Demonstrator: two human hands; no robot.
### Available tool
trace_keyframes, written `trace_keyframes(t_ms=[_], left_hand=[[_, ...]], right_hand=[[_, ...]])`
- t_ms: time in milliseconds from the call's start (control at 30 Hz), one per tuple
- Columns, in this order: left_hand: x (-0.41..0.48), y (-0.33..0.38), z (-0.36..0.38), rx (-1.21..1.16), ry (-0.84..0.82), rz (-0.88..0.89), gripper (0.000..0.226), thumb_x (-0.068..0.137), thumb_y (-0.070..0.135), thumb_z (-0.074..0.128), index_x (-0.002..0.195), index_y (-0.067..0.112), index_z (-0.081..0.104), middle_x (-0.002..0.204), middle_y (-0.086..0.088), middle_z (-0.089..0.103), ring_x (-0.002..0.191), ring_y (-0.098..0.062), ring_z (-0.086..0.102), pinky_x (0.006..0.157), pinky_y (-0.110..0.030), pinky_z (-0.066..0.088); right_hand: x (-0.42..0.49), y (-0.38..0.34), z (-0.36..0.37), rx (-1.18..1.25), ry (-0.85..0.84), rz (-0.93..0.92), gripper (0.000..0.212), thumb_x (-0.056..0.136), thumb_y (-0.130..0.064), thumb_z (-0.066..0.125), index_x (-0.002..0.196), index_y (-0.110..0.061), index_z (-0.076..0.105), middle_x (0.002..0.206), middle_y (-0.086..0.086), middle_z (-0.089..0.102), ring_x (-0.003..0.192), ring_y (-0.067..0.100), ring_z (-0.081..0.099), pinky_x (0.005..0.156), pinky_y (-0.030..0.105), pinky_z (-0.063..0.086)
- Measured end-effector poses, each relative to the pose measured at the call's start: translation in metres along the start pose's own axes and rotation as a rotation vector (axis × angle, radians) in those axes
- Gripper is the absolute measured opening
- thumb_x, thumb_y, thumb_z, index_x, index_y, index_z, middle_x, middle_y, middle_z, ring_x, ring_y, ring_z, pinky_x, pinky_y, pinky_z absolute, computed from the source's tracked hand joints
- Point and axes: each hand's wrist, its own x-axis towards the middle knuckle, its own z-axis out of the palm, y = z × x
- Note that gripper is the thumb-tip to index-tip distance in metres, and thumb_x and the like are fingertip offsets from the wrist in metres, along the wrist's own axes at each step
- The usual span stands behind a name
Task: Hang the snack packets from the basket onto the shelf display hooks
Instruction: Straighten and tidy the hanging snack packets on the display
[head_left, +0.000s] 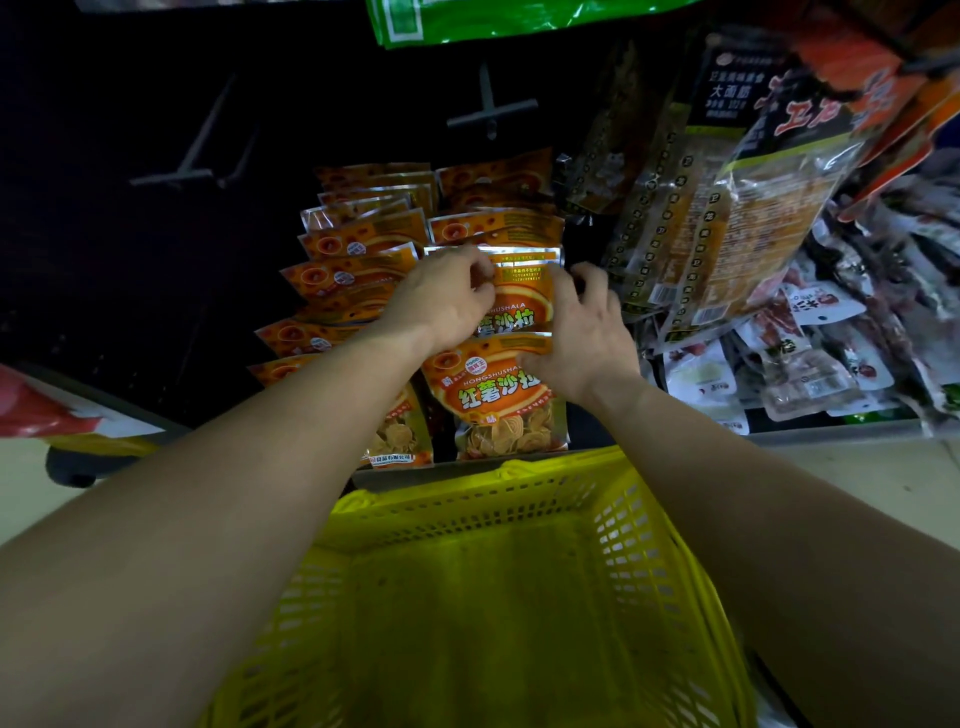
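Above the yellow basket (613, 525), the left hand (447, 301) pinches the top edge of an orange snack packet (522, 299), probably lining its hole up with a hidden hook; the right hand (582, 338), fingers (592, 280) curled, grips its right side to steady it.

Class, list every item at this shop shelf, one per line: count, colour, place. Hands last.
basket: one, yellow, foreground below shelf
hung packets: many, orange, two rows, centre
held packet: one, orange, in right row
bare hooks: two, grey, upper left
large packets: several, black and orange, right
small packets: many, white and red, lower right
green packet: one, green, top edge
left hand: one, pinching held packet's top
right hand: one, gripping its right side
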Motion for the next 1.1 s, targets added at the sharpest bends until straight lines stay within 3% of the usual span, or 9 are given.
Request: trace_keyframes(t_ms=[133,233,400,500,600,700,833,967,1100], left_hand=[[0.005,0.005,-0.001,0.163,0.000,0.005,0.058,0.092,0.042,0.062,0.145,0.029,0.041,0.151,-0.001,0.040,0.139,-0.026,0.034,0.108,-0.040,0.036],[0.010,0.003,0.005,0.201,-0.054,-0.017,0.076,0.087,0.049,0.066,0.152,0.029,0.031,0.155,0.000,0.035,0.143,-0.026,0.027,0.112,-0.043,0.031],[0.011,-0.002,0.010,0.268,-0.081,0.026,0.101,0.075,0.059,0.074,0.155,0.031,0.019,0.158,0.000,0.027,0.144,-0.027,0.022,0.114,-0.044,0.029],[0.014,-0.005,0.011,0.346,-0.081,0.081,0.113,0.069,0.054,0.081,0.156,0.032,0.012,0.161,0.001,0.017,0.147,-0.028,0.014,0.118,-0.047,0.026],[0.020,-0.007,0.014,0.386,-0.106,0.066,0.114,0.068,0.051,0.083,0.155,0.033,0.012,0.160,-0.001,0.021,0.146,-0.030,0.017,0.117,-0.049,0.028],[0.022,-0.008,0.020,0.417,-0.104,0.046,0.105,0.072,0.052,0.080,0.154,0.032,0.019,0.154,-0.005,0.031,0.141,-0.031,0.028,0.115,-0.048,0.031],[0.023,-0.007,0.024,0.431,-0.024,0.051,0.101,0.071,0.050,0.081,0.152,0.031,0.024,0.153,-0.006,0.029,0.140,-0.032,0.027,0.116,-0.048,0.029],[0.027,-0.009,0.019,0.457,0.078,0.081,0.124,0.065,0.046,0.087,0.156,0.026,0.005,0.162,-0.010,0.009,0.150,-0.034,0.008,0.122,-0.049,0.015],[0.038,-0.013,0.018,0.489,0.009,0.068,0.136,0.063,0.055,0.086,0.157,0.024,-0.008,0.166,-0.005,0.001,0.153,-0.029,-0.002,0.123,-0.053,0.002]], right_hand=[[0.014,0.000,-0.003,-0.084,-0.016,-0.019,0.124,0.069,-0.043,0.086,0.157,-0.026,0.000,0.162,0.006,0.005,0.144,0.035,0.020,0.105,0.051,0.040],[0.026,-0.001,-0.007,-0.124,-0.046,-0.036,0.128,0.067,-0.042,0.088,0.157,-0.025,-0.002,0.160,0.006,0.009,0.142,0.035,0.022,0.105,0.051,0.041],[0.035,0.002,-0.005,-0.149,-0.037,-0.018,0.122,0.063,-0.044,0.089,0.153,-0.024,0.009,0.145,0.011,0.024,0.134,0.035,0.028,0.101,0.050,0.042],[0.039,0.003,-0.006,-0.177,-0.067,-0.019,0.111,0.062,-0.048,0.088,0.147,-0.022,0.022,0.143,0.010,0.024,0.132,0.034,0.028,0.102,0.052,0.044],[0.044,0.001,-0.010,-0.242,-0.101,-0.048,0.108,0.062,-0.051,0.088,0.144,-0.018,0.026,0.148,0.010,0.017,0.135,0.033,0.025,0.099,0.051,0.046],[0.047,-0.002,-0.015,-0.296,-0.128,-0.093,0.121,0.064,-0.047,0.089,0.151,-0.019,0.011,0.156,0.012,0.002,0.141,0.035,0.018,0.099,0.051,0.046],[0.055,-0.008,-0.018,-0.374,-0.138,-0.168,0.145,0.064,-0.041,0.091,0.152,-0.023,-0.023,0.160,0.010,-0.022,0.150,0.037,-0.002,0.108,0.052,0.040],[0.064,-0.007,-0.018,-0.331,-0.197,-0.215,0.151,0.061,-0.038,0.093,0.151,-0.024,-0.027,0.160,0.011,0.001,0.146,0.036,0.012,0.110,0.054,0.039],[0.067,-0.001,-0.009,-0.253,-0.196,-0.165,0.147,0.062,-0.036,0.092,0.153,-0.026,-0.022,0.151,0.014,0.015,0.133,0.036,0.033,0.107,0.051,0.042]])
